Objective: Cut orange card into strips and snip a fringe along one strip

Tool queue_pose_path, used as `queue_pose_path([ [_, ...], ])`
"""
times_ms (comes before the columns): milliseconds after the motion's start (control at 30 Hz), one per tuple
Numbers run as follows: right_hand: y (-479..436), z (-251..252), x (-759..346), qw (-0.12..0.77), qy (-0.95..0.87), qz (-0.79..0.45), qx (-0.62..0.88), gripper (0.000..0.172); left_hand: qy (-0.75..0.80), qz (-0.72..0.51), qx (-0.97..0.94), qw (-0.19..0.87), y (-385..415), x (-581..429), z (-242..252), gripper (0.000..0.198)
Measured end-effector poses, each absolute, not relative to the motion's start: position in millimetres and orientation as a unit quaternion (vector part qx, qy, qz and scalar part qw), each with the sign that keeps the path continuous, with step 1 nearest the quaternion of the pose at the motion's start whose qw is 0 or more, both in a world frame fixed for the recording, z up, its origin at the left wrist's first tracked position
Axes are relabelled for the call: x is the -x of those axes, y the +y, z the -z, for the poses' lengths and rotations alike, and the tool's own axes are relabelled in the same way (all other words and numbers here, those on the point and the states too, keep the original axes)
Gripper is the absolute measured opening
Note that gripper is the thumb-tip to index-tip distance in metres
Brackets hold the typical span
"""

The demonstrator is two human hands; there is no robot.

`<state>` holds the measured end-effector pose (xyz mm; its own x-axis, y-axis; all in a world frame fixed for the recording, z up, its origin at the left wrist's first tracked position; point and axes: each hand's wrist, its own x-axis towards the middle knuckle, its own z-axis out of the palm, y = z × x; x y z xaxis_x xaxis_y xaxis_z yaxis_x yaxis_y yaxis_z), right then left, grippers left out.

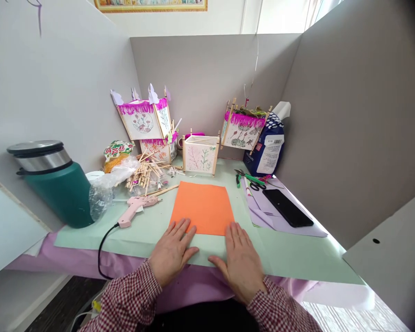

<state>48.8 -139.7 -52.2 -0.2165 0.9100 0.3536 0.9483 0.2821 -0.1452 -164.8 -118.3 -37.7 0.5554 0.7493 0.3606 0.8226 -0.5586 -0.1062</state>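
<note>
An orange paper sheet point(202, 206) lies flat on the pale green table cover point(290, 256). My left hand point(172, 251) rests palm down with fingers stretched out, its fingertips on the sheet's near left edge. My right hand point(241, 262) lies flat and open too, fingertips at the sheet's near right corner. Neither hand holds anything. Both sleeves are red-and-white checked.
A pink glue gun point(135, 208) with a black cord lies left of the sheet. A green flask point(57, 182), a plastic bag point(105, 186) and wooden sticks point(147, 173) stand at the left. Paper lanterns point(199, 154) line the back. Scissors point(251, 180) and a black phone point(287, 207) lie right.
</note>
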Motion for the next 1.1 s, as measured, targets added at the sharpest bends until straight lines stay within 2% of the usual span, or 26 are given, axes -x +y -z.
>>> queue_pose_path([
  [100, -140, 54, -64, 0.191, -0.782, 0.094, 0.586, 0.084, -0.458, 0.144, 0.869, 0.122, -116, 169, 32, 0.049],
  [267, -130, 34, -75, 0.198, -0.785, 0.13, 0.572, 0.049, -0.479, 0.137, 0.862, 0.093, -108, 168, 13, 0.035],
  [367, -120, 23, -76, 0.219, -0.795, 0.143, 0.548, 0.037, -0.471, 0.126, 0.868, 0.093, -101, 164, 4, 0.035],
  [467, -112, 21, -72, 0.229, -0.821, 0.148, 0.502, 0.034, -0.455, 0.108, 0.879, 0.096, -96, 161, 0, 0.041],
  [667, -106, 18, -65, 0.185, -0.841, 0.12, 0.493, 0.023, -0.467, 0.109, 0.874, 0.085, -93, 160, -2, 0.03],
  [833, -103, 8, -65, 0.158, -0.85, 0.115, 0.489, 0.02, -0.472, 0.106, 0.872, 0.073, -88, 162, -7, 0.036],
  [1100, -98, 10, -62, 0.222, -0.845, 0.139, 0.466, 0.022, -0.471, 0.126, 0.871, 0.069, -86, 157, -5, 0.031],
])
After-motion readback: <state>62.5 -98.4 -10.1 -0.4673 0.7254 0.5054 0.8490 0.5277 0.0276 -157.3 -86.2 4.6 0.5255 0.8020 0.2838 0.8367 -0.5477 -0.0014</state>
